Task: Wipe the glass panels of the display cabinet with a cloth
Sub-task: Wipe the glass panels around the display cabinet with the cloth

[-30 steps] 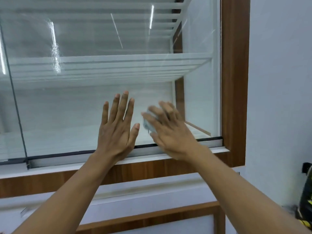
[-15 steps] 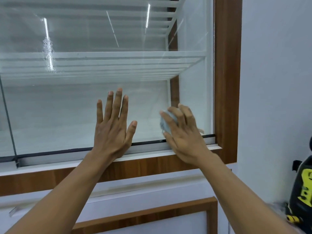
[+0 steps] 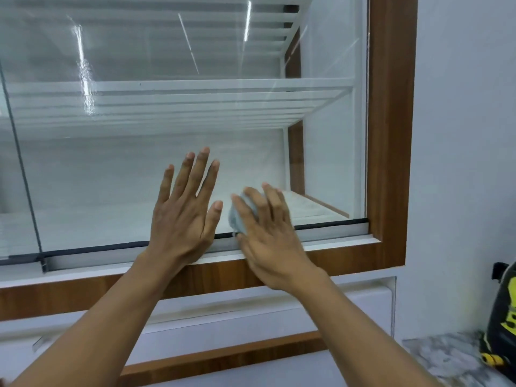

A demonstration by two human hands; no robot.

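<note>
The display cabinet has a wood frame [image 3: 391, 135] and a large glass panel [image 3: 167, 121] with white shelves behind it. My left hand [image 3: 184, 216] lies flat on the lower glass, fingers spread and straight. Just to its right, my right hand [image 3: 265, 233] holds a bunched grey-blue cloth [image 3: 237, 216] against the glass near the black bottom seal [image 3: 329, 223]. Its fingers curve over the wad, and most of the cloth is hidden under that hand.
A dark vertical seam [image 3: 25, 177] divides this panel from another at the left. White drawer fronts [image 3: 251, 317] sit below the frame. At the lower right, a black and yellow object [image 3: 502, 325] stands on a marbled counter [image 3: 441, 356] by a white wall [image 3: 469, 135].
My right hand with the cloth slid right along the bottom of the glass, then back left close to my left thumb. The left hand stayed flat on the glass.
</note>
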